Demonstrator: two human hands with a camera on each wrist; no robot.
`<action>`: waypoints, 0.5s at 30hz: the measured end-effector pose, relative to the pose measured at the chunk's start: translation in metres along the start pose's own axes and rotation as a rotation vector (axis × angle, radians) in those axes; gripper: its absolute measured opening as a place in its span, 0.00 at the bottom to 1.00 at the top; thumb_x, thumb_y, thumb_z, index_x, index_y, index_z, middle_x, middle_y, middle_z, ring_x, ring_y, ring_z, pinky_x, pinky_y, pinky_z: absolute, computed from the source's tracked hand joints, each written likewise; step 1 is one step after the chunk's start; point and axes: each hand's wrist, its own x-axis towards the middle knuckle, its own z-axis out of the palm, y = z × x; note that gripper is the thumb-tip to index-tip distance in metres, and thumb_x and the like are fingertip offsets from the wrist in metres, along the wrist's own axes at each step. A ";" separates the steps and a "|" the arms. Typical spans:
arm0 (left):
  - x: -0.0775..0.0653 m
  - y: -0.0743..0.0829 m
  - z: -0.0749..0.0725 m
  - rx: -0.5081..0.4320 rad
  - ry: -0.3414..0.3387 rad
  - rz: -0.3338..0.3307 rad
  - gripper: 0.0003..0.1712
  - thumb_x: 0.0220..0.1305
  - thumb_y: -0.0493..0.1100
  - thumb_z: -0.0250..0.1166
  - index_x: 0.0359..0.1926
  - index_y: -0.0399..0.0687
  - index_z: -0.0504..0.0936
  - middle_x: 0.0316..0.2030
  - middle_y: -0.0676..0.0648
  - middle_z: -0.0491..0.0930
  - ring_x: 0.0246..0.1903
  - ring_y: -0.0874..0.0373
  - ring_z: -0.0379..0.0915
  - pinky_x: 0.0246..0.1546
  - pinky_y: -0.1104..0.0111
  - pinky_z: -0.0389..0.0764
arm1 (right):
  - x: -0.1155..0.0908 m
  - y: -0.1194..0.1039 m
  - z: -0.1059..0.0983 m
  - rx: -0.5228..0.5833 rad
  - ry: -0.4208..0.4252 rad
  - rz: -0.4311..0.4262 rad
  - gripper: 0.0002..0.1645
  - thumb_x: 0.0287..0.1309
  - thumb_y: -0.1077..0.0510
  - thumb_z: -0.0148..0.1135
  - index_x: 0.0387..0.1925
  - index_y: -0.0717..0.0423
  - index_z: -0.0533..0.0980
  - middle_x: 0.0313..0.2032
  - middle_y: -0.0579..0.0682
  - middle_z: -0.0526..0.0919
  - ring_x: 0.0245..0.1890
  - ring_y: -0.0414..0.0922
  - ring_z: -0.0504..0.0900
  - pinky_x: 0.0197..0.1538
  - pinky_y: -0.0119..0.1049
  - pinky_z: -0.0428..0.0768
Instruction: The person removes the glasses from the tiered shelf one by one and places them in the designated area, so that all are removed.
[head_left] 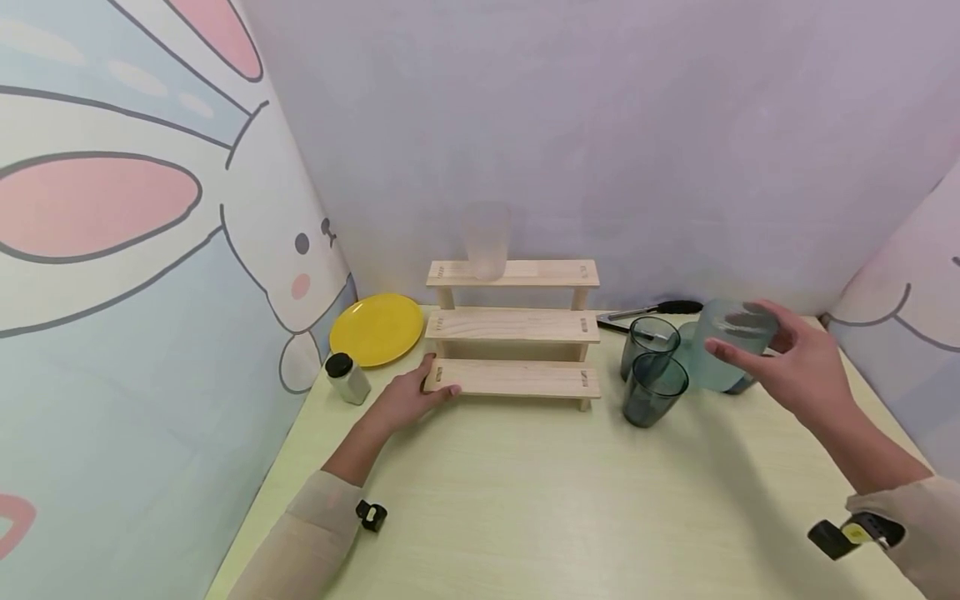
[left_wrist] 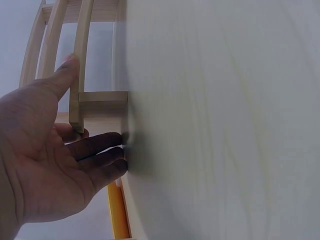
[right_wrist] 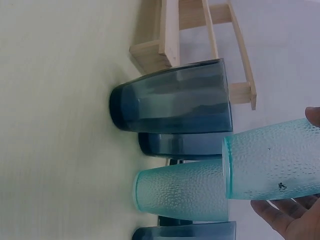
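Observation:
My right hand [head_left: 806,367] holds a pale teal pebbled cup [right_wrist: 272,160] between thumb and fingers, lifted above the table at the right. Below it in the right wrist view stands a second teal cup [right_wrist: 180,192] among several dark blue-grey cups [right_wrist: 170,100]. With thumb on top and a finger underneath, my left hand [head_left: 412,400] grips the left end of the lowest step of a three-tier wooden shelf [head_left: 513,377]; its other fingers reach down to the tabletop in the left wrist view [left_wrist: 100,155]. On the top step, toward the left, stands a frosted clear cup [head_left: 487,242].
Left of the shelf lies a yellow plate [head_left: 377,329], and a small jar with a black lid [head_left: 347,379] stands before it. Black-handled utensils [head_left: 678,307] lie behind the cups. Walls with printed rabbits [head_left: 270,250] enclose the pale wooden table [head_left: 525,500].

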 end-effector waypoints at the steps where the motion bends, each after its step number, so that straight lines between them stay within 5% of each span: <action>1: 0.000 0.000 0.000 0.002 0.000 0.000 0.70 0.69 0.81 0.65 0.91 0.46 0.45 0.84 0.32 0.63 0.76 0.34 0.72 0.74 0.38 0.75 | -0.002 0.002 0.001 0.003 0.001 0.007 0.53 0.65 0.37 0.80 0.83 0.52 0.68 0.61 0.71 0.83 0.38 0.16 0.67 0.29 0.29 0.74; 5: 0.000 -0.001 0.000 0.001 0.003 0.005 0.69 0.70 0.80 0.65 0.91 0.46 0.45 0.84 0.32 0.63 0.75 0.35 0.74 0.73 0.39 0.76 | -0.009 0.009 0.009 0.010 0.015 0.010 0.52 0.64 0.37 0.81 0.81 0.52 0.70 0.57 0.66 0.86 0.36 0.20 0.71 0.28 0.32 0.75; 8: 0.000 -0.001 0.000 0.002 0.007 0.011 0.68 0.71 0.79 0.65 0.91 0.45 0.45 0.83 0.32 0.63 0.75 0.36 0.74 0.73 0.39 0.76 | -0.016 0.014 0.016 0.042 0.023 -0.014 0.49 0.63 0.38 0.82 0.78 0.50 0.73 0.55 0.41 0.88 0.38 0.12 0.71 0.31 0.25 0.77; 11: 0.000 -0.002 0.000 0.004 0.007 0.012 0.68 0.71 0.78 0.65 0.91 0.45 0.45 0.83 0.32 0.63 0.75 0.36 0.74 0.73 0.39 0.76 | -0.023 0.018 0.023 0.074 0.040 -0.036 0.45 0.62 0.39 0.83 0.74 0.48 0.74 0.52 0.20 0.79 0.42 0.06 0.70 0.36 0.15 0.76; 13: 0.000 -0.002 0.001 0.005 0.005 0.012 0.68 0.71 0.79 0.64 0.91 0.44 0.45 0.84 0.32 0.63 0.76 0.35 0.73 0.74 0.39 0.75 | -0.027 0.020 0.028 0.091 0.053 -0.051 0.46 0.61 0.41 0.85 0.74 0.49 0.74 0.54 0.23 0.77 0.44 0.06 0.69 0.39 0.10 0.75; 15: 0.000 -0.001 0.001 0.003 0.004 0.010 0.68 0.71 0.79 0.65 0.91 0.45 0.45 0.84 0.32 0.63 0.76 0.35 0.72 0.74 0.39 0.75 | -0.031 0.022 0.032 0.104 0.067 -0.062 0.47 0.60 0.44 0.86 0.74 0.51 0.74 0.59 0.37 0.78 0.46 0.13 0.75 0.41 0.08 0.75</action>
